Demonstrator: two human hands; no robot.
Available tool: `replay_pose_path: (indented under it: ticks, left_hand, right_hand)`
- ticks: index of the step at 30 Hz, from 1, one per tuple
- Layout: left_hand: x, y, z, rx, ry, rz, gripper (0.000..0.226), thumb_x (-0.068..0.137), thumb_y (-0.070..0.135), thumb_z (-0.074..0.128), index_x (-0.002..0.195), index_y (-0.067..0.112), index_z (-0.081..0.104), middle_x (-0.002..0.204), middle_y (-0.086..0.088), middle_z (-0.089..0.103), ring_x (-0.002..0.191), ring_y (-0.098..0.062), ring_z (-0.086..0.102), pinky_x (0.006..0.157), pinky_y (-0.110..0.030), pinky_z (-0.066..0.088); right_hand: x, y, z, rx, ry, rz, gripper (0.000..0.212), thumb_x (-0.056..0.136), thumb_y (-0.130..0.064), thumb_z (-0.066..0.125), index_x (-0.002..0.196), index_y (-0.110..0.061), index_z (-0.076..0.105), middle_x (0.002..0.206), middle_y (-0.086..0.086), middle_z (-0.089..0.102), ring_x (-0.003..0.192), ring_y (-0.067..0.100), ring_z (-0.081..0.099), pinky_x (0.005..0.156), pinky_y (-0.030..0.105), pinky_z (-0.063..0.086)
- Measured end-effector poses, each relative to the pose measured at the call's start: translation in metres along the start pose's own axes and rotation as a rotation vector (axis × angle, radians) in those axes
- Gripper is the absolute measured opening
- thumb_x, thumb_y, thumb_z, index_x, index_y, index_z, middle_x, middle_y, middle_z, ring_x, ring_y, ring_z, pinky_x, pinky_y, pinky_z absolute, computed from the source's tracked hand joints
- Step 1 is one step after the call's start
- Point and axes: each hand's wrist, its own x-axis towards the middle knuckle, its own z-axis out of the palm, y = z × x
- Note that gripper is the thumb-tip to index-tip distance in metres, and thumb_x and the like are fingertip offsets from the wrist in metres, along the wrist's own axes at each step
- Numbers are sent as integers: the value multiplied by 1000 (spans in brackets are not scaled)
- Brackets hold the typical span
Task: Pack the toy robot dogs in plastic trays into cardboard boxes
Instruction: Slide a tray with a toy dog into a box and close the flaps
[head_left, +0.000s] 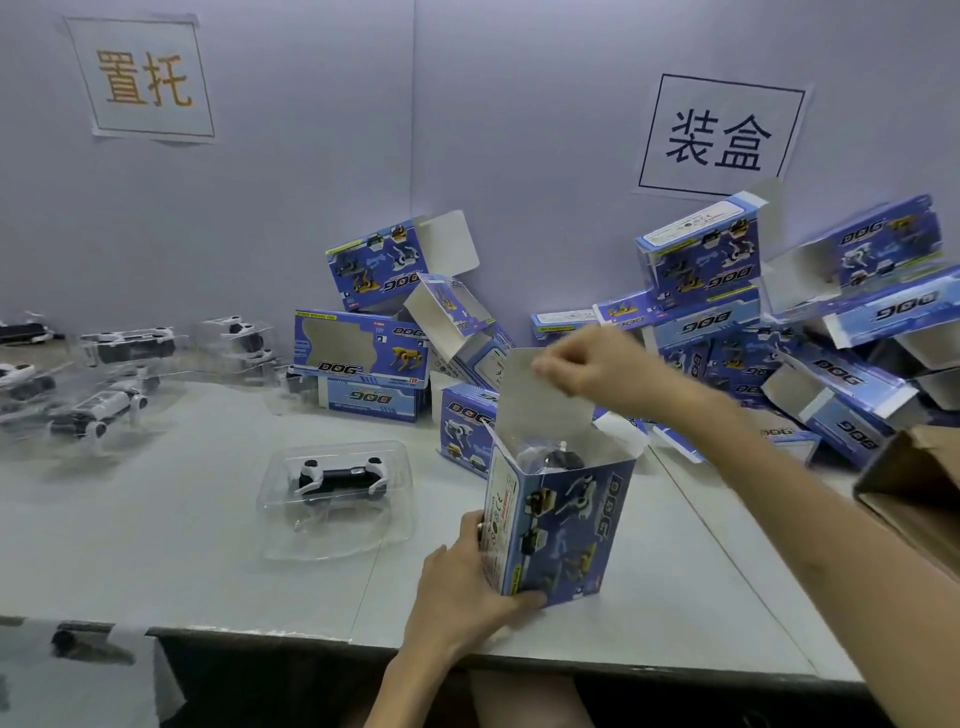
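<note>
The left hand (462, 577) grips the lower corner of an upright box (566, 525), and the right hand (587, 369) pinches its raised flap (535, 405). A dog (558, 458) shows inside the open top. Just left, on the table (156, 545), a tray (332, 545) holds a second dog (337, 478). Behind is a pile of open boxes (779, 332), far left more trayed dogs (98, 405), and at the right edge a carton (914, 499).

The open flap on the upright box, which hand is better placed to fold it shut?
Right. The right hand pinches the flap at its top edge, while the left hand grips the box low down, steadying it.
</note>
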Motion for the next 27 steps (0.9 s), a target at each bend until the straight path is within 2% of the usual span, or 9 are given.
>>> replay_pose_path:
  ticks: [3,6,9,11,13,16,18,23,27]
  left_hand:
    - [0,-1,-1,-22,-24,13,92,49,80,73,123,48,28,122,20,61,105,-8,59,93,-32,52]
    - [1,0,-2,-28,-25,22,96,49,81,73,126,46,28,125,20,60,107,-8,60,95,-34,51]
    - [-3,0,-1,-116,8,57,103,56,75,76,138,47,21,142,20,47,125,-6,50,103,-25,44]
    - [-8,2,-1,-209,115,80,104,66,69,77,144,55,10,149,20,34,135,-2,35,102,-23,36]
    - [-11,9,-4,-220,259,179,95,75,66,70,143,59,5,153,23,27,140,1,29,104,-21,34]
    - [-5,32,-15,-222,430,358,83,86,60,58,154,37,15,159,21,23,145,-2,26,111,-19,31]
    - [4,53,-23,-192,467,432,74,91,53,54,154,26,25,159,15,29,144,-2,28,113,-14,27]
    - [14,81,-31,-71,425,474,61,92,50,49,148,25,40,153,12,40,136,2,39,110,-22,33]
    - [18,82,-34,88,392,527,48,94,46,50,133,19,59,142,5,56,137,-6,42,112,-34,36]
  right_hand:
    - [3,21,47,-131,-263,166,48,102,-22,48,55,-18,44,55,-2,43,51,13,36,54,30,29]
    - [3,29,54,-93,-257,181,49,102,-25,48,54,-18,46,54,-4,45,50,12,37,53,30,29]
    - [2,29,53,-67,-245,159,49,103,-30,47,56,-20,47,54,-5,43,49,11,35,54,29,27]
    - [0,30,54,-28,-262,160,46,104,-32,46,60,-19,51,58,-4,45,51,11,36,56,29,29]
    - [-2,33,53,39,-275,173,43,104,-33,46,64,-18,54,62,-2,47,55,11,39,60,29,31]
    - [-4,37,51,110,-280,169,42,104,-33,47,65,-18,53,64,-1,49,57,12,40,62,30,33]
    - [-5,39,51,145,-275,161,41,104,-31,46,65,-19,53,62,-4,49,54,8,40,61,28,33]
    - [-7,41,47,230,-245,173,37,105,-24,43,69,-22,53,60,-10,48,49,0,41,58,22,35]
    - [-9,40,45,282,-266,212,32,106,-21,42,92,-2,65,79,16,57,68,12,50,68,25,40]
